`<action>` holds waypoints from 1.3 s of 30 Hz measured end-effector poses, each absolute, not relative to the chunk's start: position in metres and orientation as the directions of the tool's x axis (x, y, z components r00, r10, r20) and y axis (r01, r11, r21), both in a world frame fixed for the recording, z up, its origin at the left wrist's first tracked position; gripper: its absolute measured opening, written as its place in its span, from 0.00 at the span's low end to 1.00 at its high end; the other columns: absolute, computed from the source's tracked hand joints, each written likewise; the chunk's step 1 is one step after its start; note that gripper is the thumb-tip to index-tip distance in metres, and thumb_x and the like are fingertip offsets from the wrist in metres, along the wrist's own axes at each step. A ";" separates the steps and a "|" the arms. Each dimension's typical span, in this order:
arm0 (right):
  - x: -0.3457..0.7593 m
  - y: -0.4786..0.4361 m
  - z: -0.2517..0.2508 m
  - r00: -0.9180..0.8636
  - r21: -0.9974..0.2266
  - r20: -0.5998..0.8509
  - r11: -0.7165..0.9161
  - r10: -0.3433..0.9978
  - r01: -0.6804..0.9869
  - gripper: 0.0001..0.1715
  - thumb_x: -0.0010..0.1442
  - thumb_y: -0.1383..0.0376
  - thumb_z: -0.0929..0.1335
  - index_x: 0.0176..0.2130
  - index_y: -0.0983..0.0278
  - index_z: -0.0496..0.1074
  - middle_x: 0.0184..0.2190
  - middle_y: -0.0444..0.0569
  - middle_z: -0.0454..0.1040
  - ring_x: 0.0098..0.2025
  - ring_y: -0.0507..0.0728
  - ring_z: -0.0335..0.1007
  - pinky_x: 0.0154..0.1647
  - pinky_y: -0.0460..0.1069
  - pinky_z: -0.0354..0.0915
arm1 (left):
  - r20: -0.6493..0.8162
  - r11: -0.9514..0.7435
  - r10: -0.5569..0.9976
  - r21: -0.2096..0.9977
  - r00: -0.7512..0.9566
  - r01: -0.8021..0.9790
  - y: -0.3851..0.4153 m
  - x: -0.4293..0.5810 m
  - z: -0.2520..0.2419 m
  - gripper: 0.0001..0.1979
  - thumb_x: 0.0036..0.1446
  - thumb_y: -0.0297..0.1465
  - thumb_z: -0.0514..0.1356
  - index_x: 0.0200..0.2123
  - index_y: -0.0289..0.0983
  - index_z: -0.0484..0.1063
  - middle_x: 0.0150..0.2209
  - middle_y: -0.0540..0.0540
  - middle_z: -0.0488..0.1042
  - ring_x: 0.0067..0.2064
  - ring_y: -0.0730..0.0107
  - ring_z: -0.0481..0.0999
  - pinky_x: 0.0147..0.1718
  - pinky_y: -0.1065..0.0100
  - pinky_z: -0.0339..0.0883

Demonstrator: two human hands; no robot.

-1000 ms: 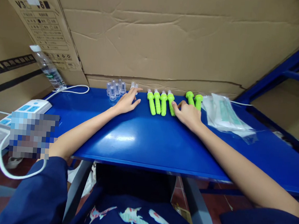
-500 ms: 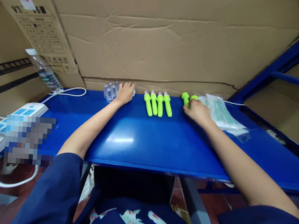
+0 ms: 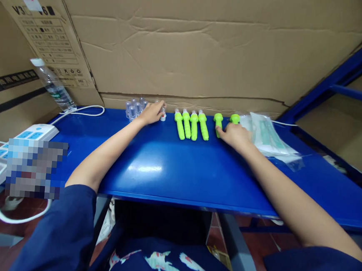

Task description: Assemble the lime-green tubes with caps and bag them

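Note:
My left hand (image 3: 153,113) is at the back of the table, its fingers closed round a small clear cap-like piece (image 3: 163,116) with a white and red end. Beside its wrist stands a group of clear, cup-like plastic pieces (image 3: 133,110). My right hand (image 3: 236,135) has thumb and fingers on a bright green handle (image 3: 218,121) with a wide round top. A second loose green handle (image 3: 234,118) shows just behind that hand, its lower part hidden. Between my hands, several green handles with clear tips (image 3: 194,126) lie in a row.
Clear packets with pale green contents (image 3: 270,136) lie right of my right hand. A water bottle (image 3: 55,86) leans at the back left, near a white power strip (image 3: 37,132) and its cable. Cardboard (image 3: 187,61) walls the back of the blue table (image 3: 172,168).
My right hand has moved slightly left and drawn one green handle away from the other, towards the row. My left hand has shifted a little, and the clear piece's white and red end now shows.

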State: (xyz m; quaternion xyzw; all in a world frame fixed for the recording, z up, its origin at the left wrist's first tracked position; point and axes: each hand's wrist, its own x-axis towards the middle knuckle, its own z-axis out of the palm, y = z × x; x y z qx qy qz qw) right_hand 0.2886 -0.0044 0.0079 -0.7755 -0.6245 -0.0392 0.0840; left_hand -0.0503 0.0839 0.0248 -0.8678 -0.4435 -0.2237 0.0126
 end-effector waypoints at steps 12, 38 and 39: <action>0.279 -0.003 0.008 0.179 -0.111 0.132 -0.165 0.975 0.980 0.27 0.66 0.54 0.63 0.47 0.73 0.77 0.45 0.69 0.79 0.49 0.74 0.76 0.41 0.57 0.68 | 0.362 -0.733 0.679 0.389 0.639 0.558 0.049 -0.066 0.009 0.14 0.63 0.40 0.58 0.42 0.36 0.71 0.33 0.46 0.76 0.34 0.66 0.75 0.36 0.68 0.65; 0.252 -0.021 -0.004 -0.360 -0.099 0.506 0.467 0.784 0.879 0.26 0.69 0.61 0.59 0.59 0.67 0.73 0.49 0.61 0.77 0.52 0.69 0.72 0.50 0.60 0.71 | 0.488 -0.545 0.799 0.835 0.350 0.080 0.032 -0.048 -0.009 0.24 0.57 0.51 0.66 0.43 0.37 0.70 0.36 0.47 0.79 0.32 0.74 0.78 0.36 0.70 0.73; 0.252 -0.021 -0.004 -0.362 -0.097 0.502 0.467 0.785 0.879 0.26 0.69 0.61 0.59 0.59 0.67 0.73 0.49 0.61 0.77 0.52 0.68 0.72 0.49 0.60 0.71 | 0.492 -0.548 0.797 0.833 0.350 0.078 0.031 -0.048 -0.009 0.24 0.56 0.51 0.66 0.43 0.37 0.71 0.36 0.47 0.79 0.32 0.74 0.78 0.37 0.69 0.73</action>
